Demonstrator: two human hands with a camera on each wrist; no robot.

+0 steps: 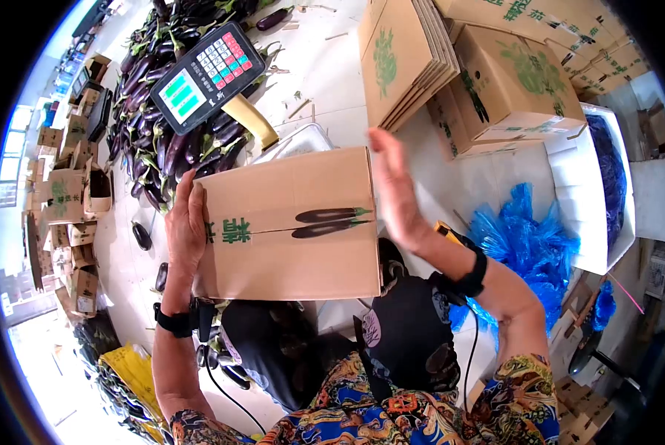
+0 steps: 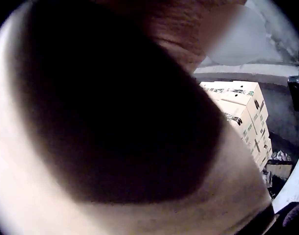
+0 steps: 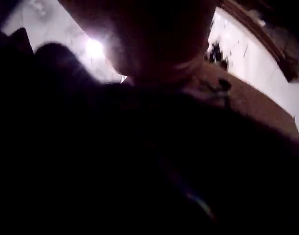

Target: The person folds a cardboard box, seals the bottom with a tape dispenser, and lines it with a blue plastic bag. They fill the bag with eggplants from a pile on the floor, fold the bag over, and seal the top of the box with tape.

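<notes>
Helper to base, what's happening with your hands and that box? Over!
Left hand on left end of eggplant-printed carton. Right hand blurred at right end, contact unclear. Nothing lying on its printed face. Scale display stands just beyond.

Carton: smooth, matt cardboard. Eggplants: smooth, glossy skins. Blue sheeting: crinkled, shiny plastic.

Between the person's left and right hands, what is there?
A cardboard carton printed with two eggplants lies between the left hand and the right hand; the head view shows this.
</notes>
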